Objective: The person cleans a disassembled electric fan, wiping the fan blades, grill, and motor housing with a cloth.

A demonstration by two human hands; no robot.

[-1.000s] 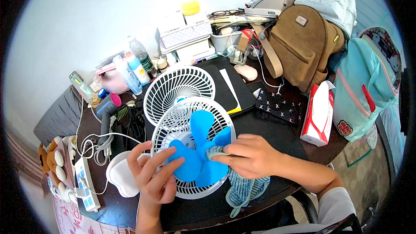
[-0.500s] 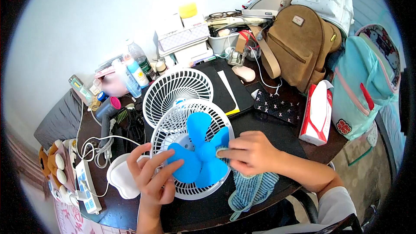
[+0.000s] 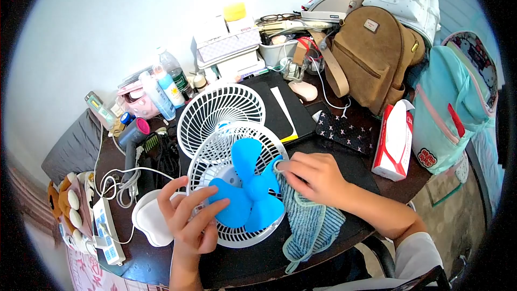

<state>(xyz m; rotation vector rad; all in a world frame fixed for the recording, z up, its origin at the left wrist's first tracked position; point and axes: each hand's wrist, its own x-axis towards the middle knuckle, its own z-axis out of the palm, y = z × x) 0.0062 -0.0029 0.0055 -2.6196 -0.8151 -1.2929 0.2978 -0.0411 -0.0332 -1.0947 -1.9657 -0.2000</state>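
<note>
A blue fan blade (image 3: 257,187) with several lobes sits in a white round fan grille (image 3: 238,241) on the desk. My left hand (image 3: 191,218) is at its left side, fingers spread, with fingertips resting on the left lobe. At the right lobe, my right hand (image 3: 314,179) pinches a blue-green striped cloth (image 3: 315,229). A fold of the cloth is pressed around that lobe's edge, and the rest hangs down to the desk's front. Behind lies a second white grille (image 3: 186,124), partly covered by the first.
A tissue pack (image 3: 392,145), brown backpack (image 3: 366,56) and teal bag (image 3: 449,108) stand right. A patterned black pouch (image 3: 343,133) and pale mouse (image 3: 303,91) lie behind my right hand. Left are a power strip (image 3: 109,231), cables and a hair dryer (image 3: 131,143). Bottles (image 3: 171,90) stand behind.
My right hand has moved slightly up with the cloth, from the right lobe's lower part to its outer edge. My left hand has stayed in place on the left lobe.
</note>
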